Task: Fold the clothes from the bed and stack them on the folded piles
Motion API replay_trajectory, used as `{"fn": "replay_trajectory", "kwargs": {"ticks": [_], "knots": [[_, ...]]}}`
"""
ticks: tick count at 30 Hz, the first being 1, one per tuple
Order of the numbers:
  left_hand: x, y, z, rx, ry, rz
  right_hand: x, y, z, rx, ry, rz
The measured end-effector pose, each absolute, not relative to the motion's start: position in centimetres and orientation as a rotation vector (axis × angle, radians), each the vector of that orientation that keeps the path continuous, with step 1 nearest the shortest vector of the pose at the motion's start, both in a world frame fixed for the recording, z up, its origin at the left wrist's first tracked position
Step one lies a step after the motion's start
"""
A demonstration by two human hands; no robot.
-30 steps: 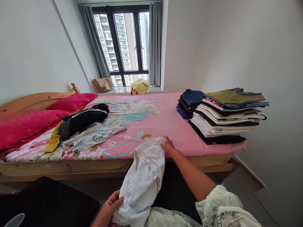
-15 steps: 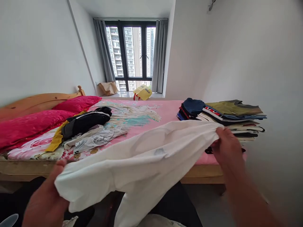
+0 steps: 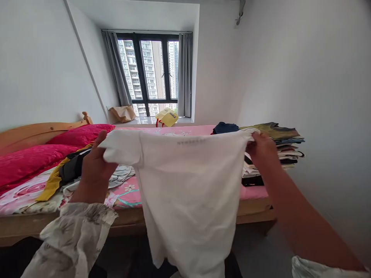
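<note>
A white T-shirt (image 3: 191,193) hangs stretched between my hands in front of the bed, with faint lettering showing near its upper edge. My left hand (image 3: 97,170) is closed on the sleeve at the left. At the other end, my right hand (image 3: 263,148) pinches the shirt's upper right edge, its fingertips partly hidden by the cloth. The lower part of the shirt drops below the bed's edge and runs out of view at the bottom.
Behind the shirt is a bed with a pink floral sheet (image 3: 129,195). Folded clothes (image 3: 286,148) are stacked at its right end. Loose clothes (image 3: 72,168) lie at the left beside red pillows (image 3: 34,162). A yellow bag (image 3: 167,117) and a brown paper bag (image 3: 123,114) sit by the window.
Both hands have come up, the left most of all, moving right as well. The shirt has gone from slanted and bunched to hanging spread out. The view has shifted slightly.
</note>
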State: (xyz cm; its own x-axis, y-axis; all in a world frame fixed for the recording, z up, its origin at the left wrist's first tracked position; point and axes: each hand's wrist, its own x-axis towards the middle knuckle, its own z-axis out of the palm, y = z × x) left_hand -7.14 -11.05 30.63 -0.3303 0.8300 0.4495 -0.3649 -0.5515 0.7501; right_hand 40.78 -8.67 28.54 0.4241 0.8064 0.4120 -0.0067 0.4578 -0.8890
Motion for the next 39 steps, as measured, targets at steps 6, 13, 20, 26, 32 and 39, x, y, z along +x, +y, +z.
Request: {"fn": "replay_trajectory", "kwargs": {"ticks": [6, 13, 20, 26, 32, 39], "knots": [[-4.9, -5.7, 22.4, 0.909, 1.168, 1.668, 36.7, -3.9, 18.2, -1.144, -0.890, 0.801], [-2.5, -18.7, 2.9, 1.517, 1.613, 0.993, 31.4, -15.3, -0.4, -1.484, -1.384, 0.811], [-0.7, -22.5, -3.2, 1.810, 1.929, 0.785, 25.2, -18.9, -5.4, -1.894, -1.921, 0.580], [-0.2, -19.3, -1.2, 1.623, 1.860, 0.887, 24.9, -16.1, -4.8, -1.771, -1.740, 0.597], [-1.2, -18.7, 0.7, 1.256, 1.690, 1.103, 27.0, -17.7, -4.1, -1.678, -1.500, 0.658], [0.8, -18.8, 9.1, 1.107, 1.436, 1.397, 26.5, -20.4, 1.4, -1.475, -1.149, 0.742]]}}
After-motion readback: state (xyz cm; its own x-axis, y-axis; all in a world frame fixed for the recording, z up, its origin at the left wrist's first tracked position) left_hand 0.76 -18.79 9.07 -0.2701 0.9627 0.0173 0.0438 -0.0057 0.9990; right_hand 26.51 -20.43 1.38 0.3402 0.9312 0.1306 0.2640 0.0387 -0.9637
